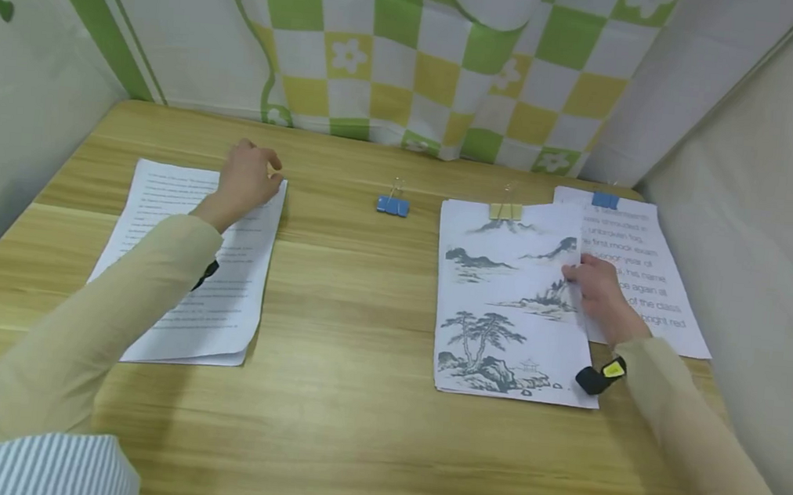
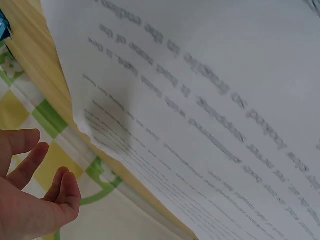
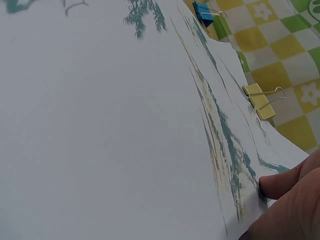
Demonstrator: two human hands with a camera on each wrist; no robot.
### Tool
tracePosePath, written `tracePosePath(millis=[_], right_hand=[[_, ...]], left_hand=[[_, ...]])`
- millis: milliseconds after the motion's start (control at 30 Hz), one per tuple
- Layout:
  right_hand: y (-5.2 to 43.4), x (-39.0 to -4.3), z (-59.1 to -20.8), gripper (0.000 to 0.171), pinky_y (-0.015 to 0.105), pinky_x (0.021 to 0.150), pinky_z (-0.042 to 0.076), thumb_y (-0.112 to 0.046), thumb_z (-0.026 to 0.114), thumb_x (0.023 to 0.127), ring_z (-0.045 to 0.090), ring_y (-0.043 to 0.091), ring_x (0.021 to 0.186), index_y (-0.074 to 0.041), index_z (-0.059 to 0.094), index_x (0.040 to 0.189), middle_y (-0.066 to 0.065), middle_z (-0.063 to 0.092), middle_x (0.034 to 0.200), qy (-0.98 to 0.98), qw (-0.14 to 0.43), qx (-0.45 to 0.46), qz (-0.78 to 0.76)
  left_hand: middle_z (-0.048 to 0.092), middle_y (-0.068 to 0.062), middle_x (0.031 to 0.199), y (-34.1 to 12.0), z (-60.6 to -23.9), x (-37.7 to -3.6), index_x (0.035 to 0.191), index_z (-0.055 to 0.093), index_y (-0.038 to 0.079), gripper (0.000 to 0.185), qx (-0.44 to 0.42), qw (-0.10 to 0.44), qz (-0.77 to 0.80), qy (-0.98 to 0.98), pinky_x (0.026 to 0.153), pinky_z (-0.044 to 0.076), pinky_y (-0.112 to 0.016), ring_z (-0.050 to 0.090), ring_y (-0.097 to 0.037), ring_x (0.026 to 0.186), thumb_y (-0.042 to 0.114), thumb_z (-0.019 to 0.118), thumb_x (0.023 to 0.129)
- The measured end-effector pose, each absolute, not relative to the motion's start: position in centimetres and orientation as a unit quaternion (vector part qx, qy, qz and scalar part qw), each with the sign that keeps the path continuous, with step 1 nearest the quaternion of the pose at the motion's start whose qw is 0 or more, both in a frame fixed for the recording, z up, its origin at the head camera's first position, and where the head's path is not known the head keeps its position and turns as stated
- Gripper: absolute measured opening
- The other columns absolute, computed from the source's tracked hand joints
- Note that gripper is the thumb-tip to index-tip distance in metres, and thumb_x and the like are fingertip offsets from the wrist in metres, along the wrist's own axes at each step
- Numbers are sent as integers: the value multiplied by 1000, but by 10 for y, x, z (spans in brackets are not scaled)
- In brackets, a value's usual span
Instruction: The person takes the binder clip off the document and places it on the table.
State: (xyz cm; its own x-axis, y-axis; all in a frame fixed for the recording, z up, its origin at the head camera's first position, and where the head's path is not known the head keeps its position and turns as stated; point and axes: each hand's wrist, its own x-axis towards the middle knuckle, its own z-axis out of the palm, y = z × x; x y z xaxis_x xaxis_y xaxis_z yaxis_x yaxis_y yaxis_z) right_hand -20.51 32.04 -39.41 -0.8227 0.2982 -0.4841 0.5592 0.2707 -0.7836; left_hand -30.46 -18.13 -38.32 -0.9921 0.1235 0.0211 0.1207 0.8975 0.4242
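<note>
Right hand (image 1: 600, 289) pinches the edge of the landscape stack (image 1: 495, 288), right of centre. Left hand (image 1: 245, 175), loosely curled, empty, hangs over the text sheets (image 1: 230, 311), centre left. Apparent step: positioning the landscape stack; next move likely calls for a controlled release.

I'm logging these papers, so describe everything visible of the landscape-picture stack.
The landscape-picture stack is of white sheets, paper by the look, printed on top with grey-green mountains, trees and rocks. It lies on the wooden table, partly over a text sheet, lower sheets peeking out at the bottom. A yellow clip grips its top edge; the right hand pinches its right edge.
</note>
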Motion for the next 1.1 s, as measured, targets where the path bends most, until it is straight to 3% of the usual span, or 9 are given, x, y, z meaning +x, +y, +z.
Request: tracePosePath(millis=[200, 300, 567, 800, 1000, 1100], right_hand=[[305, -190, -401, 53, 31, 100, 44, -12, 41, 98, 47, 27, 126, -4, 25, 148, 17, 38, 148, 796, 128, 256, -533], [298, -185, -402, 53, 27, 95, 45, -12, 42, 98, 48, 25, 122, -3, 26, 147, 18, 38, 147, 798, 128, 242, -536], [281, -177, -401, 54, 30, 101, 43, -8, 43, 96, 44, 30, 129, 0, 24, 147, 21, 36, 148, 785, 133, 230, -559], [270, -172, -400, 54, 20, 87, 47, -8, 44, 96, 54, 10, 97, 0, 26, 146, 22, 39, 144, 777, 137, 236, -568], [260, -168, -400, 54, 16, 81, 48, -9, 44, 97, 55, 4, 88, 0, 25, 147, 23, 39, 144, 764, 151, 222, -587], [255, -166, -399, 54, 16, 78, 49, -9, 44, 97, 57, 2, 84, 0, 25, 147, 19, 48, 134, 756, 152, 214, -600]], left_hand=[[48, -34, 126, -157, -391, -299, 111, 60, -8, 29, 102, 45, 240, 964, 99, 40, -57, 40, -47, 122, 12, 52, 92], [50, -33, 127, -148, -396, -296, 110, 61, -8, 29, 123, 59, 252, 958, 104, 36, -56, 41, -46, 125, 12, 52, 91], [63, -27, 112, -122, -408, -278, 102, 65, -7, 25, 176, 71, 273, 943, 94, 45, -50, 57, -39, 108, 9, 55, 87], [68, -22, 109, -96, -413, -259, 104, 66, -4, 26, 190, 136, 316, 920, 91, 49, -44, 62, -33, 100, 17, 61, 90], [69, -19, 109, -82, -416, -252, 107, 68, -2, 29, 170, 169, 359, 902, 90, 50, -40, 63, -29, 100, 22, 61, 91], [70, -19, 105, -78, -415, -249, 104, 69, -2, 28, 168, 167, 373, 897, 86, 51, -39, 63, -28, 94, 22, 63, 90]])
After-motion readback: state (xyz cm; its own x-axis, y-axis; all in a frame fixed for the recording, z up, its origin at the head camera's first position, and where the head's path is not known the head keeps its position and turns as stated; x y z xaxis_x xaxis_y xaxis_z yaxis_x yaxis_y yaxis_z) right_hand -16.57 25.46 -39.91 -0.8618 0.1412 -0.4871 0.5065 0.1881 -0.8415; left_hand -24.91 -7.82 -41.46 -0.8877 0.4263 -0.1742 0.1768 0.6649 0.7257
